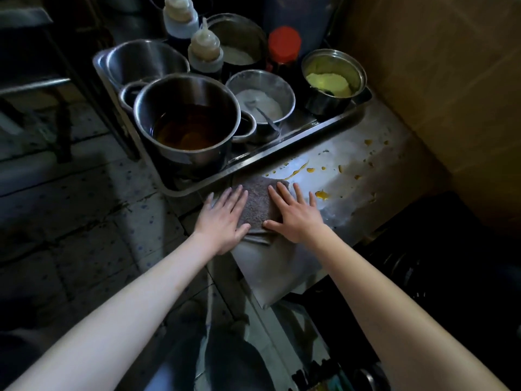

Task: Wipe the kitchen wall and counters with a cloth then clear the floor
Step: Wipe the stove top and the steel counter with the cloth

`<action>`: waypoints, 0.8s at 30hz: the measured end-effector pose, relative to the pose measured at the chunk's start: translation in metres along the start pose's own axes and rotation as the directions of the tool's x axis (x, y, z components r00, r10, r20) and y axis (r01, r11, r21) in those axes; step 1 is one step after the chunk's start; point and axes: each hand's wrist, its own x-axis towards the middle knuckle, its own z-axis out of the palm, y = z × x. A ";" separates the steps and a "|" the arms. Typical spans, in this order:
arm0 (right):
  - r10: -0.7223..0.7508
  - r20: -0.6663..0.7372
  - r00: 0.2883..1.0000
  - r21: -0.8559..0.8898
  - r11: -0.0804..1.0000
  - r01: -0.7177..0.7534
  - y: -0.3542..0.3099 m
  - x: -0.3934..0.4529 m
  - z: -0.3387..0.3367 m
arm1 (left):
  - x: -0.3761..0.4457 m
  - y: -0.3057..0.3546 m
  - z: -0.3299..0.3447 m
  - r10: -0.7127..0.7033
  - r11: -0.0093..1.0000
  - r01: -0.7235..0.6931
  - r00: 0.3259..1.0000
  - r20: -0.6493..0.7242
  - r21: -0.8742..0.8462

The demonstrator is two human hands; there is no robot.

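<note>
Wiping the counter now. Left hand [222, 218] flat, fingers straight, pressing down on the left side of the grey cloth [258, 204], not curled round it. Cloth folded small, lying on the shiny metal counter [366, 153], just in front of the big tray [284, 153] full of pots. Right hand [294, 214] flat too, fingers spread, pressing on the right side of the cloth. Further right, yellow oily drops [322, 195] and splashes, not wiped yet. Next, most likely: push the cloth to the right, over the drops, pressing hard. Careful not to bump the tray.
</note>
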 end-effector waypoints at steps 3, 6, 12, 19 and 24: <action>-0.030 -0.027 0.999 -0.027 0.999 0.030 0.009 0.005 -0.002 | 0.007 0.001 -0.003 -0.004 1.000 0.004 1.000 0.012 -0.002; -0.029 -0.041 0.999 -0.043 0.999 0.027 0.017 0.010 -0.004 | 0.016 0.002 -0.007 0.015 1.000 -0.015 1.000 0.023 -0.008; 0.029 -0.064 0.998 -0.009 1.000 -0.030 0.030 0.017 -0.006 | 0.035 0.006 -0.012 0.050 0.998 -0.050 0.999 0.006 -0.022; 0.108 -0.055 0.993 0.028 0.994 -0.106 0.045 0.022 -0.010 | 0.061 0.008 -0.018 0.116 0.990 -0.114 0.993 0.018 -0.076; 0.142 -0.056 0.988 0.034 0.989 -0.141 0.052 0.028 -0.016 | 0.072 0.013 -0.025 0.125 0.988 -0.122 0.992 0.029 -0.096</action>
